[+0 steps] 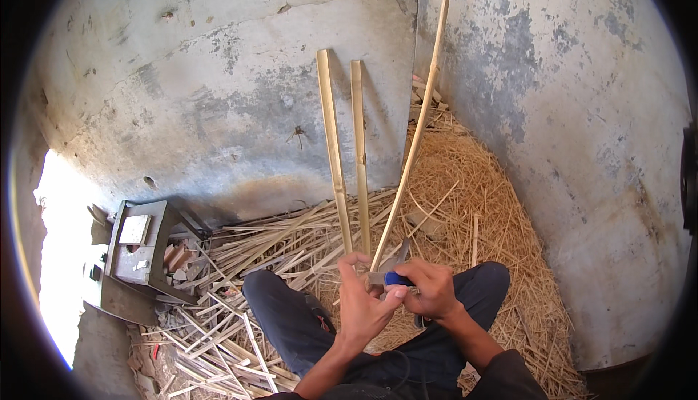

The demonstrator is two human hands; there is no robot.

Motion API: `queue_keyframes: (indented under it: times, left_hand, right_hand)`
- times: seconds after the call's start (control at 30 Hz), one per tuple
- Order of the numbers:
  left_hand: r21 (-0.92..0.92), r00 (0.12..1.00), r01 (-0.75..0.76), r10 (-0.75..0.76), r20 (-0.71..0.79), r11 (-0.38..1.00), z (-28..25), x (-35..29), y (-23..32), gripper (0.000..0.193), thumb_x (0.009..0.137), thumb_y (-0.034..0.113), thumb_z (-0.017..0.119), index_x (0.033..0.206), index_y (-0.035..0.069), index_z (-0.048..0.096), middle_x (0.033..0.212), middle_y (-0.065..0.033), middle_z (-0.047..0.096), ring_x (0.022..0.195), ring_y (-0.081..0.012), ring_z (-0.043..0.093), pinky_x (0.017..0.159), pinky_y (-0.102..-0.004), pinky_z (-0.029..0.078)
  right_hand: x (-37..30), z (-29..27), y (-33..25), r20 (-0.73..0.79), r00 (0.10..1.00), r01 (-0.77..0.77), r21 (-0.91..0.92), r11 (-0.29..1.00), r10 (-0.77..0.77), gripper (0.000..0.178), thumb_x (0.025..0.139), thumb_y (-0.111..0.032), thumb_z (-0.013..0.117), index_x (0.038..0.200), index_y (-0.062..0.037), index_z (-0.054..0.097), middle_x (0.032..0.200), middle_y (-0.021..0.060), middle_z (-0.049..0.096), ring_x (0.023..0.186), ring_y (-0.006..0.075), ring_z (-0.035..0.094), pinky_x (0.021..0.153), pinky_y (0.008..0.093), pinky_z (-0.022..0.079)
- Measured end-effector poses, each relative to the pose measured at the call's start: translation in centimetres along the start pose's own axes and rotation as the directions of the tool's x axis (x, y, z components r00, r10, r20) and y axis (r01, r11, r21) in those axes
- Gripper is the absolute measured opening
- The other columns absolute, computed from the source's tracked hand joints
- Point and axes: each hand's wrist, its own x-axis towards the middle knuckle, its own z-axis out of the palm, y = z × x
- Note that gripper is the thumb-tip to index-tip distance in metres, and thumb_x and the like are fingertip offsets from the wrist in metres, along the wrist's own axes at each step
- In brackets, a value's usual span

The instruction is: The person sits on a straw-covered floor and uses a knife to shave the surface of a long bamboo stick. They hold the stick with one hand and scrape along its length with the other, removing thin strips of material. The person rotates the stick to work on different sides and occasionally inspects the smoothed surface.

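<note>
Between my raised knees, both hands meet at the lower end of a long, pale bamboo strip (416, 145), which slants up and slightly right toward the wall corner. My left hand (361, 305) is closed around its lower end, the index finger bent over near the top. In my right fist (432, 287) is a knife (396, 278); blue shows at its grip, and greyish metal lies close to the strip. My fingers partly cover the blade and the contact point. Two wider split bamboo pieces (333, 145) lean on the wall just beyond my left hand.
Cut bamboo strips (291, 244) litter the floor ahead and to the left. A heap of fine shavings (465, 174) fills the corner and right side. At left stands a grey metal box-like stand (149, 254) near broken bricks. Worn plaster walls (240, 102) enclose the spot.
</note>
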Motion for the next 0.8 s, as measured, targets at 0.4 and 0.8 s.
queue_keyframes:
  times: [0.4, 0.8]
  left_hand:
    - [0.151, 0.995, -0.036, 0.050, -0.087, 0.988, 0.1, 0.2, 0.4, 0.079, 0.088, 0.029, 0.089, 0.134, 0.000, 0.031, 0.079, -0.0062, 0.068, 0.070, -0.0106, 0.064, 0.064, -0.0253, 0.052]
    - [0.264, 0.988, -0.126, 0.144, -0.051, 0.956, -0.3, 0.4, -1.3, 0.085, 0.088, 0.034, 0.091, 0.137, -0.004, 0.033, 0.080, -0.0145, 0.075, 0.066, -0.0209, 0.071, 0.059, -0.0325, 0.053]
  right_hand:
    - [1.1, 0.0, -0.9, 0.046, 0.998, 0.035, -0.049, 0.998, -0.033, 0.028, 0.089, -0.030, 0.081, 0.106, -0.0085, 0.072, 0.085, 0.0072, 0.069, 0.067, 0.0267, 0.071, 0.057, 0.0377, 0.055]
    - [0.6, 0.4, -0.3, -0.061, 0.997, 0.034, -0.125, 0.992, -0.042, 0.033, 0.092, -0.037, 0.079, 0.104, -0.0076, 0.073, 0.080, 0.0057, 0.068, 0.063, 0.0262, 0.069, 0.056, 0.0366, 0.053]
